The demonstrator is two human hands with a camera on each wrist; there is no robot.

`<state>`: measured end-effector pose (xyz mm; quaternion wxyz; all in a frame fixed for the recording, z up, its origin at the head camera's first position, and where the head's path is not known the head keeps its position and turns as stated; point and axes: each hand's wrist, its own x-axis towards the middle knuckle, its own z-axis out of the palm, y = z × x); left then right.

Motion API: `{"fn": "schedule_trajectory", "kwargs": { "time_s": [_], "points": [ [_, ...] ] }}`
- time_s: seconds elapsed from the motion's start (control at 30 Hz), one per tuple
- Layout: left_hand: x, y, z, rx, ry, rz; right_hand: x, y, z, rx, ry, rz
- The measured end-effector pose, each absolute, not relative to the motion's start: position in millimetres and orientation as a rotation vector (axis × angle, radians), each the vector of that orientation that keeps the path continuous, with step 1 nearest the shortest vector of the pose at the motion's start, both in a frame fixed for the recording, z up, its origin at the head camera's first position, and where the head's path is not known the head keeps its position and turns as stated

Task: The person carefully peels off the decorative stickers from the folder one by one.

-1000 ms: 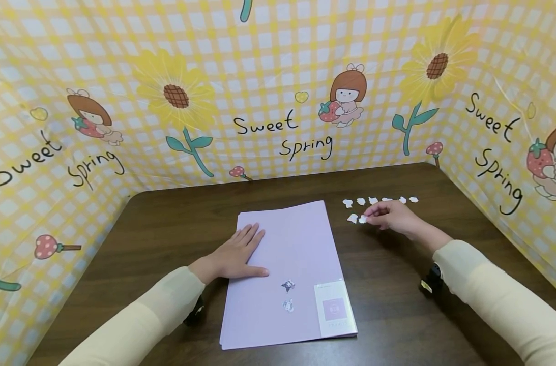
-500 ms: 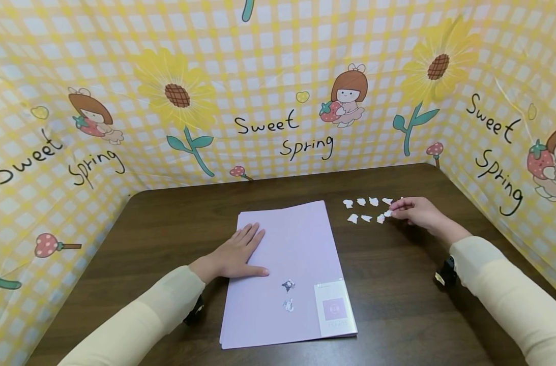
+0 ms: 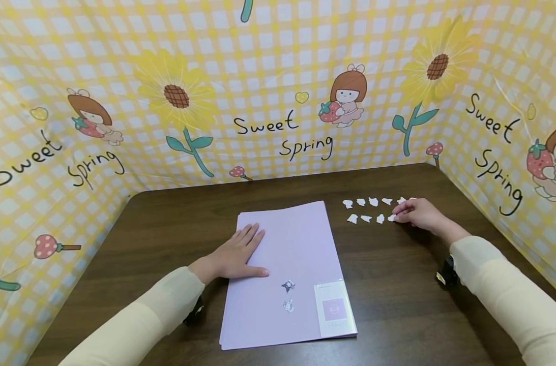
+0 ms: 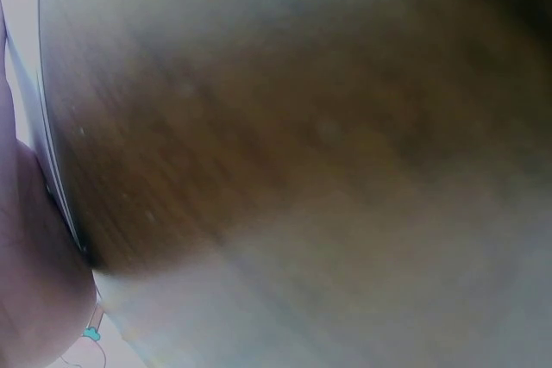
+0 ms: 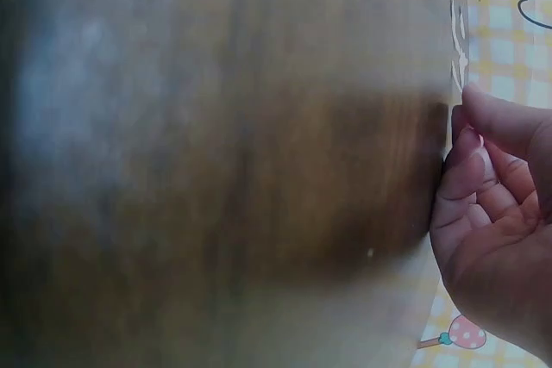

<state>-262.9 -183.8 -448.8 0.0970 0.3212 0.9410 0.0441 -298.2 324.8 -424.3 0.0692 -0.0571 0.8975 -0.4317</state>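
My left hand point(image 3: 232, 256) lies flat with spread fingers on the left side of a stack of pale lilac sheets point(image 3: 296, 239). In the left wrist view only part of that hand point(image 4: 34, 273) shows, at the left edge. My right hand point(image 3: 419, 213) is down at the table to the right of the stack, thumb and fingertips pinching the edge of a small white sticker-like cutout point(image 3: 391, 218) at the right end of the front row. The right wrist view shows this hand point(image 5: 496, 221) with curled fingers and the thumb close to the index finger.
Several white cutouts point(image 3: 373, 202) form a back row, with a shorter front row point(image 3: 366, 218) before it. Two small printed character stickers point(image 3: 288, 305) lie on the lilac stack, beside a clear packet point(image 3: 334, 308) at its lower right corner. Patterned cloth point(image 3: 268, 76) walls the brown table point(image 3: 168, 213).
My right hand has moved right along the front row, then slightly toward me, bringing a cutout down to the row's end. The left hand has stayed still.
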Motion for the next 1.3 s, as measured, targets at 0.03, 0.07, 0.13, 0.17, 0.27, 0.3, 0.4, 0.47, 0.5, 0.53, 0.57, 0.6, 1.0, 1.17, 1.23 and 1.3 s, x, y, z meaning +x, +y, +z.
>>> {"fn": "schedule_trajectory", "kwargs": {
  "time_s": [0.03, 0.07, 0.13, 0.17, 0.27, 0.3, 0.4, 0.47, 0.5, 0.53, 0.57, 0.6, 1.0, 1.17, 1.23, 1.3],
  "points": [
    [-263.1, -184.0, -449.3, 0.946, 2.788, 0.128, -297.9, 324.1, -424.0, -0.182, 2.709, -1.290],
    [-262.9, -184.0, -449.2, 0.948, 2.790, 0.130, -297.7, 323.5, -423.8, -0.183, 2.718, -1.280],
    [-262.7, -184.1, -449.3, 0.958, 2.791, 0.136, -297.6, 322.8, -423.4, -0.185, 2.726, -1.265],
    [-262.4, -184.0, -449.0, 0.962, 2.791, 0.136, -297.5, 322.5, -423.1, -0.186, 2.728, -1.260],
    [-261.5, -184.1, -447.9, 0.969, 2.790, 0.144, -297.9, 322.3, -423.0, -0.185, 2.728, -1.254],
    [-261.4, -184.1, -447.5, 0.971, 2.790, 0.143, -297.9, 322.1, -422.9, -0.186, 2.727, -1.254],
    [-260.2, -183.8, -445.8, 0.971, 2.788, 0.142, -297.8, 321.3, -422.6, -0.186, 2.724, -1.250],
    [-259.8, -183.6, -445.0, 0.970, 2.789, 0.121, -297.6, 320.7, -422.3, -0.189, 2.725, -1.247],
    [-259.4, -183.3, -444.0, 0.968, 2.786, 0.120, -297.4, 320.4, -422.2, -0.191, 2.727, -1.244],
    [-259.1, -182.8, -443.0, 0.963, 2.782, 0.115, -297.3, 320.2, -422.1, -0.192, 2.729, -1.241],
    [-258.9, -182.3, -442.2, 0.960, 2.778, 0.115, -297.3, 320.1, -422.1, -0.194, 2.731, -1.236],
    [-258.9, -181.9, -441.5, 0.955, 2.774, 0.112, -297.2, 320.0, -422.1, -0.195, 2.733, -1.231],
    [-265.1, -185.0, -453.6, 0.945, 2.788, 0.121, -298.1, 319.7, -423.1, -0.220, 2.742, -1.196],
    [-263.6, -184.6, -451.4, 0.939, 2.788, 0.105, -298.1, 319.5, -422.2, -0.217, 2.737, -1.191],
    [-262.3, -184.4, -449.5, 0.950, 2.789, 0.116, -297.9, 319.4, -421.5, -0.214, 2.733, -1.192],
    [-261.0, -184.0, -447.1, 0.962, 2.787, 0.126, -297.7, 319.7, -421.0, -0.212, 2.731, -1.194]
  ]
}}
